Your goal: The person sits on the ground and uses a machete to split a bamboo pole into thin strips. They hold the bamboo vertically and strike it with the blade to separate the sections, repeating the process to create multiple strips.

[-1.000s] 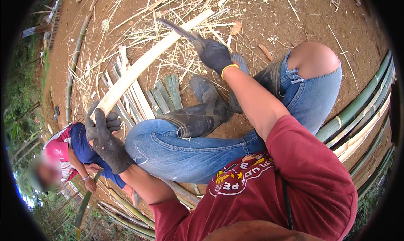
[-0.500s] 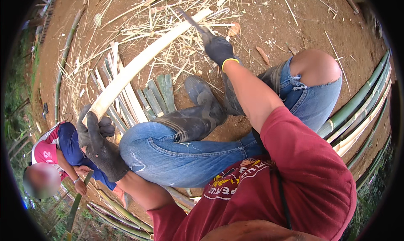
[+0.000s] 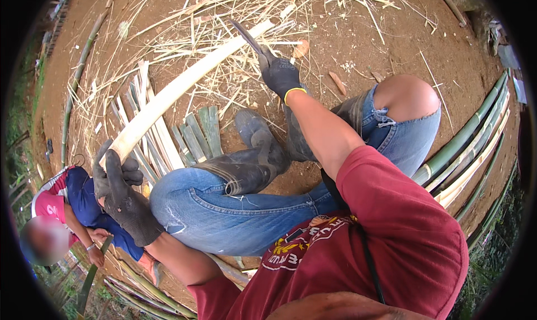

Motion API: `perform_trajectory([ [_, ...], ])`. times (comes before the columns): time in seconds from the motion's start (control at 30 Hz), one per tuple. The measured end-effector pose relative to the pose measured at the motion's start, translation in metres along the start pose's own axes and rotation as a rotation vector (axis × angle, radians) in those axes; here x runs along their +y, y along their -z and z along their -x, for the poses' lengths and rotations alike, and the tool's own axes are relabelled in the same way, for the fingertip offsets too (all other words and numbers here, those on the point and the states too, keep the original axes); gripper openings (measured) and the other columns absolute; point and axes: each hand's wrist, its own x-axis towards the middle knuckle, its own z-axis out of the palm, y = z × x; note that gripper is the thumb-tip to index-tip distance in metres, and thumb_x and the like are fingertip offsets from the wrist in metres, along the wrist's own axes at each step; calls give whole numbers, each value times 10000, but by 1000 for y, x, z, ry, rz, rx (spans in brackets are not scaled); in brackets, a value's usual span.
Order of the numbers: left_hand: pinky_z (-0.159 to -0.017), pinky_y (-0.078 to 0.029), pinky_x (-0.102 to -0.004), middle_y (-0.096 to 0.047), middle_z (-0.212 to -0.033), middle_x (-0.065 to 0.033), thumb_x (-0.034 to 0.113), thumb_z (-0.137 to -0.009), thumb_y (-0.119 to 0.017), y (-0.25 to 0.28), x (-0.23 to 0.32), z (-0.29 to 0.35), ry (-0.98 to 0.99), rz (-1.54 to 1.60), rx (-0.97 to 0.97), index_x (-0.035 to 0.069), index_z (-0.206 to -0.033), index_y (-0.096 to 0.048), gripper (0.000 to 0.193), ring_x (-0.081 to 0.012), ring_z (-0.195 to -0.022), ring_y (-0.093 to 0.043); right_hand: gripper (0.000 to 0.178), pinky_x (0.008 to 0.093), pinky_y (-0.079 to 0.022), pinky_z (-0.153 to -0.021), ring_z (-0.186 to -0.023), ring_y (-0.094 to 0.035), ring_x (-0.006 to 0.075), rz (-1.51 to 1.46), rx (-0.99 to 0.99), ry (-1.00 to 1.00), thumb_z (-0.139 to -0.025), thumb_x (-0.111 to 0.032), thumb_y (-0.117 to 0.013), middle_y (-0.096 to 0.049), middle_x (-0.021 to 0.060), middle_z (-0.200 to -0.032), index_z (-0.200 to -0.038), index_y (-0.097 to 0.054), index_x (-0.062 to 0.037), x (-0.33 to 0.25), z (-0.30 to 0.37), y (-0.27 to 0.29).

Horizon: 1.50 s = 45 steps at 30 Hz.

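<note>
A long, pale split bamboo strip (image 3: 184,83) slants from my left side up to the far middle. Its near end lies in the grip of my left hand (image 3: 118,188), which wears a dark grey glove. My right hand (image 3: 281,75), in a dark glove with a yellow cuff, is closed round the handle of a long-bladed knife (image 3: 246,36). The blade lies close to the strip's far end; whether it touches the wood I cannot tell.
Bamboo shavings (image 3: 224,68) litter the brown ground. Several cut slats (image 3: 198,131) lie beyond my left knee. Bamboo poles (image 3: 464,135) lie at the right. At the lower left another person (image 3: 84,191) holds a green bamboo strip (image 3: 88,281).
The whole view has shifted a little, moving the ground and my body slightly left. The knife and my right hand sit a bit lower against the strip's far end. Both grips stay the same.
</note>
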Motion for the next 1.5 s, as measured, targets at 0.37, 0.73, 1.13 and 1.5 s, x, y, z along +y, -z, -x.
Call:
perform_trajectory([
  [0.37,-479,-346,-211,-591,-670,-37,278,-928,-649,1,-7,-6,30,48,35,-14,-1147,-644,365,-65,-500,-472,554,505,-516,-905,-985,-666,414,62,-30,25,-1019,-495,-275,-693,228,-1048,-1393,-528,-172,2,-11,0],
  [0.73,-474,-359,-209,-606,-684,-47,292,-935,-650,11,-11,-6,43,29,17,-19,-1174,-625,393,-72,-525,-507,569,492,-518,-879,-941,-667,426,27,-74,148,-1011,-493,-314,-684,259,-1019,-1251,-612,-71,-25,-12,19],
  [1.13,-455,-358,-200,-613,-674,-46,291,-934,-657,-3,-6,-8,35,36,22,-9,-1170,-618,384,-74,-485,-499,529,500,-477,-946,-1011,-647,423,60,-87,88,-1002,-465,-305,-676,262,-1070,-1277,-607,-128,44,-76,-6],
  [1.5,-520,-319,-194,-587,-684,6,273,-929,-678,-1,-7,-8,77,47,75,0,-1133,-664,342,-41,-555,-451,556,489,-473,-972,-1088,-629,396,121,-59,147,-1007,-501,-306,-658,226,-1174,-1380,-547,-167,28,-71,11],
])
